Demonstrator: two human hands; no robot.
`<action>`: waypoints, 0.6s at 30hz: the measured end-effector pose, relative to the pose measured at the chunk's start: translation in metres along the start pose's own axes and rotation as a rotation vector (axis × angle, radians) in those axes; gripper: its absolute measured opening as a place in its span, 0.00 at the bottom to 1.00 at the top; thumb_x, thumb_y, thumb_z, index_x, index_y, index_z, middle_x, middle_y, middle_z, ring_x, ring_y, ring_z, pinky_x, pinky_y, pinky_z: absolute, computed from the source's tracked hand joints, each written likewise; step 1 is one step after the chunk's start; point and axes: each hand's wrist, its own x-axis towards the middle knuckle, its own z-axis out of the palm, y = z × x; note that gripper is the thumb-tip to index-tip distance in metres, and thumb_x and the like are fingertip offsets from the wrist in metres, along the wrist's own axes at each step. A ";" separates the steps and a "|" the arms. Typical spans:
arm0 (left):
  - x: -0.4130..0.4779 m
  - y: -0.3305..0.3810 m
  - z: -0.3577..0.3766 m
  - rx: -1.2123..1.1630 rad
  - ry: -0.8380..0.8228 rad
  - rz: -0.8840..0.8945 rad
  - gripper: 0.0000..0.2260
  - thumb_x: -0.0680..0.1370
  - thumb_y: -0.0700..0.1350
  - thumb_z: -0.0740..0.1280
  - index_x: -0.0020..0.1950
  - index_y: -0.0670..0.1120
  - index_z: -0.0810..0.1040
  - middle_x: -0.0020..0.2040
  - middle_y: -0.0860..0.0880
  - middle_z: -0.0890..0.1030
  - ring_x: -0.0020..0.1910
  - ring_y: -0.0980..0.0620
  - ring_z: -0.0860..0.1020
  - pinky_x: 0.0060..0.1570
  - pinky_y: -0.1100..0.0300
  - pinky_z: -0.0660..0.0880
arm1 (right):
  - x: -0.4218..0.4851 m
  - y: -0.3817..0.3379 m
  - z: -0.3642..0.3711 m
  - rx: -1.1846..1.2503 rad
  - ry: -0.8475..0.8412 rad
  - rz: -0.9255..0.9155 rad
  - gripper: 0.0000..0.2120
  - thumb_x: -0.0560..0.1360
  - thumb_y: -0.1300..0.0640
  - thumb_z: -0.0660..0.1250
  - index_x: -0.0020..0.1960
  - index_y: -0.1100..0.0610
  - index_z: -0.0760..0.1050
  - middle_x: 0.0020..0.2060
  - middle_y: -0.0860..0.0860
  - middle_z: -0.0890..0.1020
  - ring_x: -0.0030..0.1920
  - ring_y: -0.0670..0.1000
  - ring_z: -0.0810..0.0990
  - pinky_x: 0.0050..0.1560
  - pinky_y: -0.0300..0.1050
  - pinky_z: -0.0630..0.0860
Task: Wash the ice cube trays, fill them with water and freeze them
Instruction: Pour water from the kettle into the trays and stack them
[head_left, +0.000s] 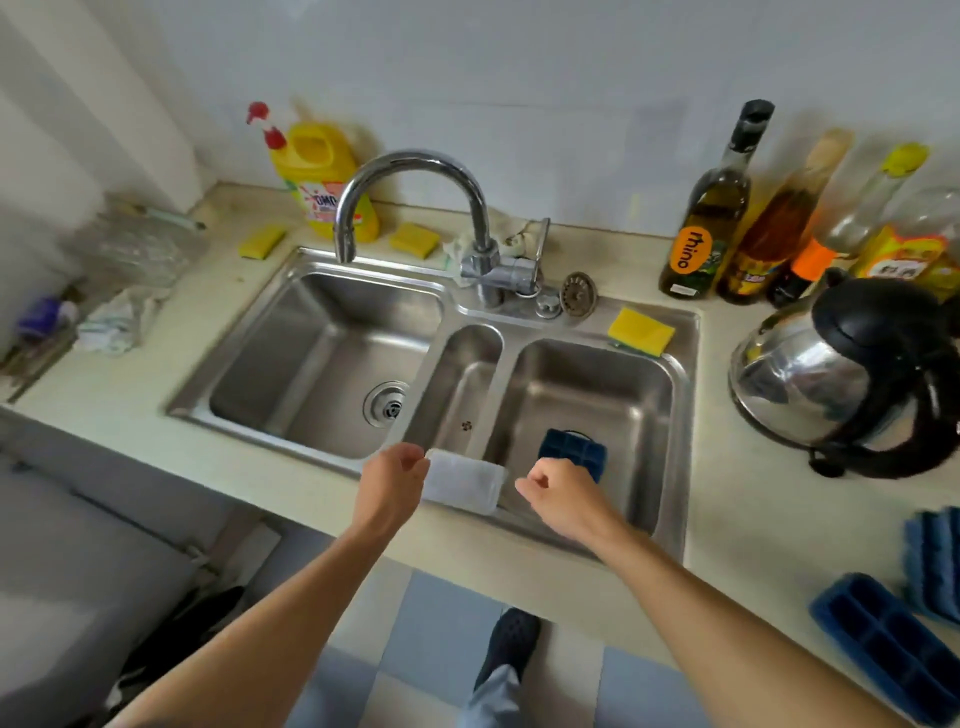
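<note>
Ice cube trays show in four places around the sink (688, 415). A white tray (462, 480) lies across the front rim at six o'clock of the narrow middle basin. The left hand (392, 478) grips its nine o'clock end, fingers and thumb curled round it. A dark blue tray (574, 453) stands tilted on edge in the right basin, toward that basin's seven o'clock corner. The right hand (561, 491) sits right at this tray's six o'clock side, fingers curled into a loose fist. Whether they hold the tray or only cover its lower edge cannot be told.

Two more trays rest on the counter (737, 519) at four o'clock of the sink. The near blue tray (883, 639) lies with its cavities up. The far blue tray (935, 561) is just beyond it at the frame's edge and blurred.

At twelve o'clock of the sink stands the faucet (415, 166), its spout arching over the left basin. A loose drain strainer (578, 293) lies on the rim just at the faucet's three o'clock side. A yellow detergent jug (322, 176) stands at eleven o'clock against the wall, with a yellow sponge (262, 241) at its seven o'clock. A second sponge (414, 239) lies at its four o'clock. A third sponge (641, 331) lies on the rim at twelve o'clock of the right basin. Several oil bottles (706, 218) crowd the wall at one o'clock, and a steel kettle (841, 374) sits at three o'clock. A crumpled cloth (119, 325) lies at nine o'clock.
</note>
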 end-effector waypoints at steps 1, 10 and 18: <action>0.001 -0.004 -0.001 0.010 -0.009 -0.002 0.07 0.79 0.41 0.69 0.42 0.48 0.79 0.39 0.44 0.83 0.40 0.42 0.82 0.43 0.51 0.79 | 0.004 -0.001 0.007 -0.001 -0.004 0.013 0.13 0.81 0.53 0.64 0.43 0.62 0.76 0.40 0.57 0.84 0.39 0.56 0.81 0.42 0.51 0.76; 0.013 -0.019 0.007 0.160 -0.132 0.078 0.12 0.82 0.45 0.65 0.63 0.44 0.80 0.55 0.42 0.85 0.55 0.40 0.82 0.52 0.49 0.79 | 0.037 -0.004 0.042 0.006 -0.064 0.107 0.18 0.82 0.52 0.65 0.35 0.58 0.74 0.28 0.54 0.76 0.29 0.53 0.76 0.33 0.45 0.71; 0.024 -0.017 0.000 0.122 -0.116 0.075 0.09 0.81 0.44 0.64 0.57 0.45 0.81 0.47 0.44 0.85 0.48 0.40 0.81 0.43 0.52 0.77 | 0.041 -0.013 0.042 0.195 -0.091 0.274 0.14 0.82 0.51 0.65 0.46 0.60 0.80 0.37 0.54 0.84 0.30 0.48 0.80 0.29 0.39 0.76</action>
